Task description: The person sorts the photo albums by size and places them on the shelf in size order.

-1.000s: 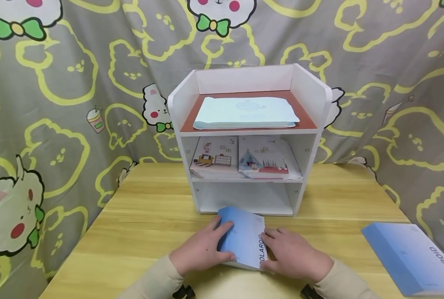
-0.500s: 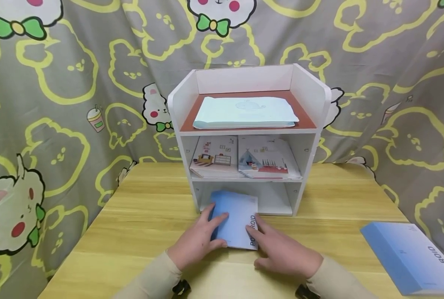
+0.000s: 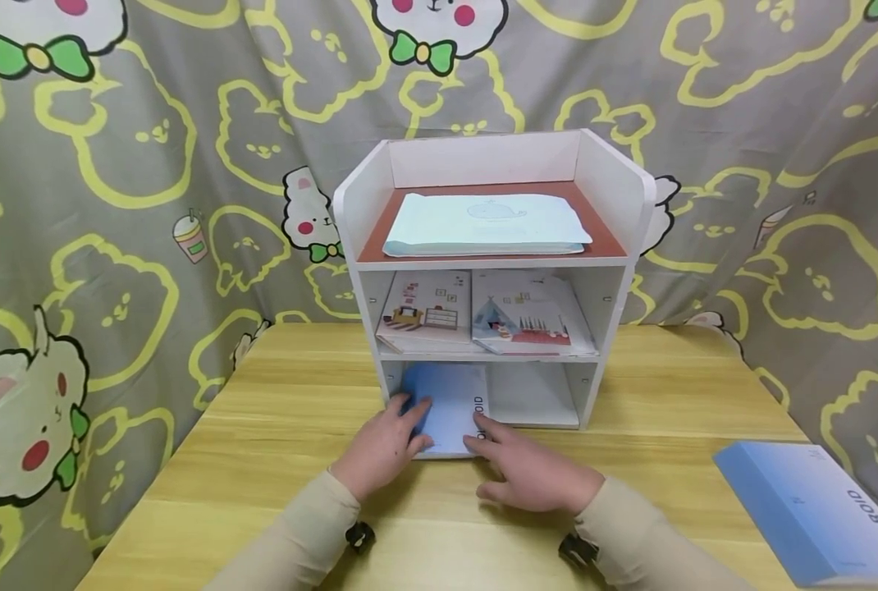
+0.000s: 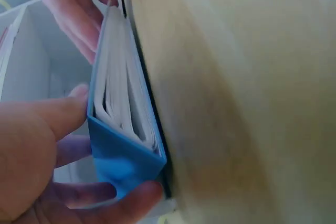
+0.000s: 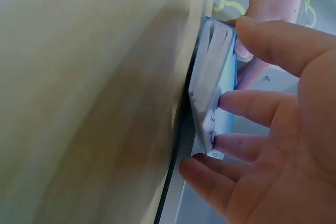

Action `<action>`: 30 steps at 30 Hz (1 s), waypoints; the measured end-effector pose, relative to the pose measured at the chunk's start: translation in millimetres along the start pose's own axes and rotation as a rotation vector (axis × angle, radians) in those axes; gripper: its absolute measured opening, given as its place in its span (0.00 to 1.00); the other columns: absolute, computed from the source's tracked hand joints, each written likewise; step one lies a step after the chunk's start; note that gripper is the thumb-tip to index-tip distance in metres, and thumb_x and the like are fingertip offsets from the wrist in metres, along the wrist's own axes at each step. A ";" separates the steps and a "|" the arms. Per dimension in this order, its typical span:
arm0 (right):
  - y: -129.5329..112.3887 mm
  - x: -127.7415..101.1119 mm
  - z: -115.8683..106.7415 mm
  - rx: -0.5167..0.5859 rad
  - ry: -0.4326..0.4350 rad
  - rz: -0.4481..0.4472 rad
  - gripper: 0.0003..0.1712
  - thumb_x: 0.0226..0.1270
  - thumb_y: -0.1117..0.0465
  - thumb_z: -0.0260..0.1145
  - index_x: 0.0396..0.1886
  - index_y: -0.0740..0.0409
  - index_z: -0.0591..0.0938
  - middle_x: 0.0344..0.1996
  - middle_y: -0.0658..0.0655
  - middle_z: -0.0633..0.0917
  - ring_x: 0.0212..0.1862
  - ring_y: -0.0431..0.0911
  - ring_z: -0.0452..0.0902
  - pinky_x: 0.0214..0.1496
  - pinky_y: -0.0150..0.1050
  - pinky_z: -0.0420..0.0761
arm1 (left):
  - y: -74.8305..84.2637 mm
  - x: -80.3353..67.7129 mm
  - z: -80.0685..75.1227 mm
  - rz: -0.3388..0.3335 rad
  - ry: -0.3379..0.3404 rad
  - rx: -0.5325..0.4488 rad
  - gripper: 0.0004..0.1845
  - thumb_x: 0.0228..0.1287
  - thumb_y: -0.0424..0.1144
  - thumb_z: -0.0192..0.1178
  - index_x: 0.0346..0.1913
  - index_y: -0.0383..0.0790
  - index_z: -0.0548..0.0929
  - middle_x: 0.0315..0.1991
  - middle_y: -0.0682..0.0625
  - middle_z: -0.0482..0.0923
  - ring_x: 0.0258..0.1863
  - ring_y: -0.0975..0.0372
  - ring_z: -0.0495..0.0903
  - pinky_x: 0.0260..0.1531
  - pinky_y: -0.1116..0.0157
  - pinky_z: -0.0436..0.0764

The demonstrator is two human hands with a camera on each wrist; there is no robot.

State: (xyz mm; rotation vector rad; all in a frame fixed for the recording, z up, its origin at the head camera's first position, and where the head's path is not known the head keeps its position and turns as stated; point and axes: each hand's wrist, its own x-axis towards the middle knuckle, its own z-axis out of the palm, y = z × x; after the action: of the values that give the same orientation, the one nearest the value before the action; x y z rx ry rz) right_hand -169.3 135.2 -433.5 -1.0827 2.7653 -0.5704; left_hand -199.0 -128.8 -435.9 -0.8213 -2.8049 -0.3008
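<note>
A blue-and-white photo album marked POLAROID lies flat, part way inside the bottom left of the white shelf unit. Its near end juts out past the shelf's front edge. My left hand grips its spine side, thumb on the cover and fingers round the spine. My right hand touches the lettered right edge with extended fingers, its thumb apart from the album in the head view. White page edges show at the near end in the right wrist view. The album's far end is hidden inside the compartment.
A second blue POLAROID album lies at the table's right. Illustrated books fill the middle shelf, and a pale whale-print item rests on top. A patterned curtain hangs behind the wooden table.
Both hands have moved the album forward and a little left, from the table before the shelf into its bottom compartment. It has also straightened. The right thumb has come away from it.
</note>
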 end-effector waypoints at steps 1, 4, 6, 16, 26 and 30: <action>0.5 2.0 -0.6 -0.003 0.002 -0.001 0.40 0.70 0.46 0.68 0.76 0.58 0.69 0.78 0.68 0.55 0.75 0.61 0.57 0.73 0.55 0.63 | -0.6 1.3 0.0 0.002 0.009 0.020 0.32 0.71 0.51 0.63 0.70 0.36 0.74 0.63 0.28 0.70 0.54 0.40 0.81 0.52 0.48 0.82; 1.0 7.3 -1.4 -0.005 0.011 0.005 0.40 0.70 0.45 0.67 0.76 0.57 0.68 0.78 0.67 0.55 0.75 0.61 0.57 0.73 0.55 0.63 | -1.8 4.3 -0.5 -0.007 0.029 0.081 0.27 0.73 0.49 0.62 0.67 0.36 0.77 0.62 0.31 0.73 0.54 0.42 0.81 0.51 0.49 0.83; 1.3 9.4 -1.1 -0.009 0.020 0.005 0.41 0.70 0.45 0.67 0.77 0.56 0.68 0.78 0.67 0.55 0.75 0.61 0.57 0.73 0.54 0.63 | -1.4 4.3 -2.8 -0.014 0.038 0.109 0.25 0.73 0.48 0.62 0.66 0.36 0.79 0.61 0.32 0.74 0.55 0.42 0.80 0.51 0.48 0.83; -9.4 -5.8 -12.0 -0.034 0.079 -0.045 0.27 0.72 0.46 0.65 0.66 0.51 0.80 0.64 0.53 0.78 0.66 0.49 0.73 0.68 0.51 0.73 | 10.8 -22.5 -42.1 0.226 -0.097 0.045 0.08 0.72 0.45 0.62 0.41 0.48 0.89 0.38 0.56 0.81 0.38 0.62 0.80 0.39 0.61 0.83; -11.2 -5.7 -10.0 -0.054 0.013 -0.100 0.25 0.73 0.47 0.64 0.62 0.54 0.82 0.58 0.49 0.82 0.59 0.45 0.79 0.64 0.46 0.77 | 17.7 -20.1 -39.9 0.201 -0.374 -0.010 0.18 0.74 0.53 0.58 0.55 0.47 0.86 0.53 0.52 0.84 0.50 0.59 0.82 0.51 0.57 0.82; -8.1 -0.6 -7.3 -0.048 0.000 -0.091 0.27 0.73 0.48 0.65 0.64 0.57 0.81 0.62 0.54 0.80 0.62 0.49 0.77 0.66 0.49 0.74 | 13.3 -16.6 -37.7 0.154 -0.361 -0.016 0.21 0.73 0.52 0.59 0.59 0.42 0.84 0.56 0.48 0.82 0.54 0.55 0.82 0.55 0.54 0.80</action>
State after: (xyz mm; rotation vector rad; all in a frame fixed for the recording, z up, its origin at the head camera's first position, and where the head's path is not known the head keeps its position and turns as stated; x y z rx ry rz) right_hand -165.5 132.3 -423.6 -1.2246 2.7550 -0.5167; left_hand -172.9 -135.6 -402.0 -1.1958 -3.0417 -0.1635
